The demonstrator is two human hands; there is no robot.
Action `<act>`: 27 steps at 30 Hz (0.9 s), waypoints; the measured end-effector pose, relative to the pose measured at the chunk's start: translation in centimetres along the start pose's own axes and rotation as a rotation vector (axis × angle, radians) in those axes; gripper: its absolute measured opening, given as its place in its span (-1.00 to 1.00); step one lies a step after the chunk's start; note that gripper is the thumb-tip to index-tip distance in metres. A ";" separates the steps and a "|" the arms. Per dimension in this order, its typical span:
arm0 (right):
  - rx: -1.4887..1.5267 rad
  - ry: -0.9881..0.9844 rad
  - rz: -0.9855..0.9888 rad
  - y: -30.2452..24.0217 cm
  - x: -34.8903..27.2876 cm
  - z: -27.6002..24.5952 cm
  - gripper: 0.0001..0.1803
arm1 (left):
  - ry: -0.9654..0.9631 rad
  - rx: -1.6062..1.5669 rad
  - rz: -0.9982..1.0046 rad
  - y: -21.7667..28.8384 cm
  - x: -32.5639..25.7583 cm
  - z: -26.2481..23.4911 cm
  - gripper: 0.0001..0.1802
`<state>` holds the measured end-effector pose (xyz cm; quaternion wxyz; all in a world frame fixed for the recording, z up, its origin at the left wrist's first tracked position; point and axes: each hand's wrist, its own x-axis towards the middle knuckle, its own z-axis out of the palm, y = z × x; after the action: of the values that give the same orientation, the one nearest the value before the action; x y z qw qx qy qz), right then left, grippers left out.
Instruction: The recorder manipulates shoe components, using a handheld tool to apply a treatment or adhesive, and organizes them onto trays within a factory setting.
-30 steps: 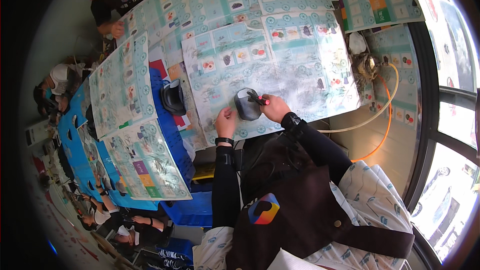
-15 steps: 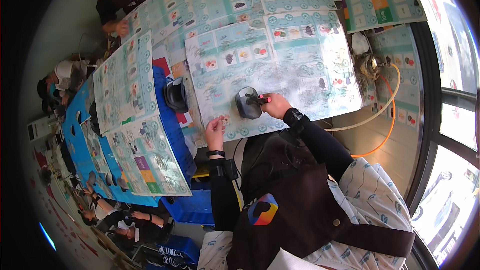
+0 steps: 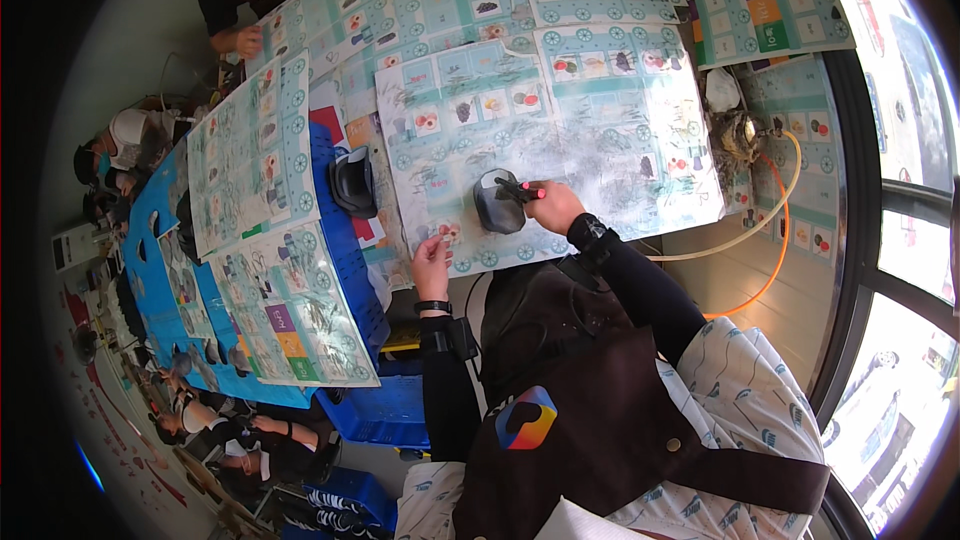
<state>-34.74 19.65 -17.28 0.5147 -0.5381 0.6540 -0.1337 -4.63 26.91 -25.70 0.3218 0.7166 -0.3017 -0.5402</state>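
On the printed paper sheet in front of me lies a dark grey, rounded moulded piece (image 3: pixel 498 208) with a paler upper edge. My right hand (image 3: pixel 556 208) is closed around a black and red pen-like tool (image 3: pixel 535 194), whose dark end is over the piece's upper right part. By the sheet's near left edge, my left hand (image 3: pixel 432 268) has its fingers bent together beside a printed picture. Whatever they may pinch is too small to make out. A black curved moulded part (image 3: pixel 352 183) stands further left, on the rim of a blue crate.
The work sheet (image 3: pixel 610 120) has dark smudges. Left of it is the blue crate (image 3: pixel 345 260), beneath more printed sheets (image 3: pixel 290 310). A pale hose (image 3: pixel 797 162) and an orange hose (image 3: pixel 785 240) hang at the right. One person (image 3: pixel 240 0) works across the table; others are far left.
The view has shifted slightly. My right hand and the tool have moved a little up over the grey piece. My left hand stays near the sheet's edge.
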 end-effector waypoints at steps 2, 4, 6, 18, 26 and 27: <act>-0.019 -0.018 0.009 0.2 0.0 0.0 -0.66 | -0.006 -0.009 0.003 -0.1 0.0 0.0 -0.75; -0.056 -0.057 -0.029 0.3 0.1 0.0 -0.59 | -0.009 -0.019 0.005 -0.3 0.1 -0.1 -0.75; -0.053 -0.065 -0.028 0.0 -0.2 0.0 -0.64 | -0.004 0.004 0.008 -0.7 0.2 -0.2 -0.76; 0.015 0.045 0.014 -0.2 -0.6 0.2 -0.66 | -0.001 0.006 -0.017 -1.1 -0.1 -0.1 -0.76; -0.041 -0.034 -0.014 -0.2 -0.3 0.3 -0.66 | 0.005 0.001 -0.024 -1.0 -0.2 0.0 -0.77; -0.047 -0.041 -0.012 -0.3 -0.4 0.2 -0.67 | 0.007 0.005 -0.025 -0.9 -0.2 0.1 -0.77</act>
<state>-34.45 19.92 -16.94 0.5146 -0.5566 0.6428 -0.1104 -4.68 27.64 -26.32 0.3144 0.7229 -0.2930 -0.5410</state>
